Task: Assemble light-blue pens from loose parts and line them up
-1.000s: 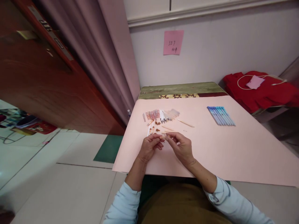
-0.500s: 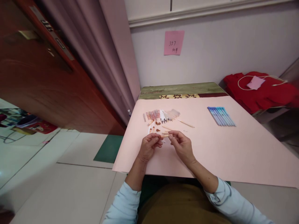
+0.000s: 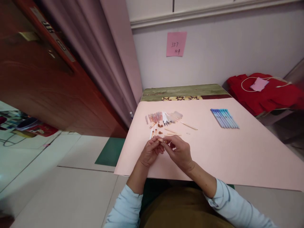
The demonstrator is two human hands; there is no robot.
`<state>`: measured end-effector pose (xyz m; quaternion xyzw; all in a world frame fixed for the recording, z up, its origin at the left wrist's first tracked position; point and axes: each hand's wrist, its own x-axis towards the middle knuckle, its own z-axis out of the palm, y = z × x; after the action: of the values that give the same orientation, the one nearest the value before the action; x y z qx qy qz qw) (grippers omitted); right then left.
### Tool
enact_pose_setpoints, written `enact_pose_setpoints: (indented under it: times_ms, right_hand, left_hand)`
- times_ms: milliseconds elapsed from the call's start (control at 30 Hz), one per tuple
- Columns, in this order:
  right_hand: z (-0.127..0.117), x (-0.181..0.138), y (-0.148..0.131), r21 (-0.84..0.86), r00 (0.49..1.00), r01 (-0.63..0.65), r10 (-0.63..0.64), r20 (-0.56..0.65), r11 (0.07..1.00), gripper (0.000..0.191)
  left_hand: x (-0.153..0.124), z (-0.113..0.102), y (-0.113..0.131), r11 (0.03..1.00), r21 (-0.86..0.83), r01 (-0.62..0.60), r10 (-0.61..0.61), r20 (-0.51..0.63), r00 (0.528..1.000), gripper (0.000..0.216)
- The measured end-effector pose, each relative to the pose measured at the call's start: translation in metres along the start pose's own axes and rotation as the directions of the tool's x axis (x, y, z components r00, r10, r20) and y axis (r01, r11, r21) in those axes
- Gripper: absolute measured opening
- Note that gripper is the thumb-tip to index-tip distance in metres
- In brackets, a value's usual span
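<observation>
Over the near part of the pink-covered table, my left hand pinches a short orange and cream pen part. My right hand grips the other end of the same piece, its fingertips close against those of the left. The fingers partly hide the piece. Just beyond my hands lie thin cream sticks, brown caps and orange-banded white tubes. Farther back are a row of clear reddish pen barrels and white refills with dark tips.
A neat row of blue and purple pens lies on the right. One slim pencil-like stick lies nearer the middle. Red cloth with a white cord is heaped beyond the table's right edge. A wooden door stands left.
My right hand has moved left, closing in on my left hand. Its fingers now grip the pen part closer to the left fingertips. The things on the table stay put.
</observation>
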<state>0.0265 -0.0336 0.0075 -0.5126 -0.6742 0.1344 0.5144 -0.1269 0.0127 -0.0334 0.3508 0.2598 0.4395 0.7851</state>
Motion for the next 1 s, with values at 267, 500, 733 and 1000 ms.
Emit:
enact_pose_setpoints:
  times_ms: [267, 500, 733, 1000]
  right_hand:
    - [0.007, 0.005, -0.009, -0.180, 0.992, 0.122, -0.119, 0.029, 0.976, 0.013]
    - [0.012, 0.012, -0.001, -0.453, 0.993, 0.109, -0.121, 0.002, 0.885, 0.012]
    - [0.025, 0.016, 0.010, -0.432, 0.995, 0.104, -0.096, 0.040, 0.896, 0.011]
    - [0.024, 0.013, 0.016, -0.414, 0.996, 0.081, -0.092, -0.005, 0.906, 0.014]
  left_hand:
    - [-0.002, -0.001, -0.005, 0.997, -0.025, 0.076, -0.075, 0.061, 0.995, 0.014]
    - [0.000, 0.009, 0.001, 0.997, -0.080, 0.017, -0.018, -0.011, 1.000, 0.041]
    - [0.003, 0.010, 0.001, 0.997, -0.068, 0.021, -0.024, -0.046, 0.999, 0.031]
    - [0.002, 0.008, 0.000, 0.999, -0.054, -0.007, 0.004, -0.063, 0.998, 0.032]
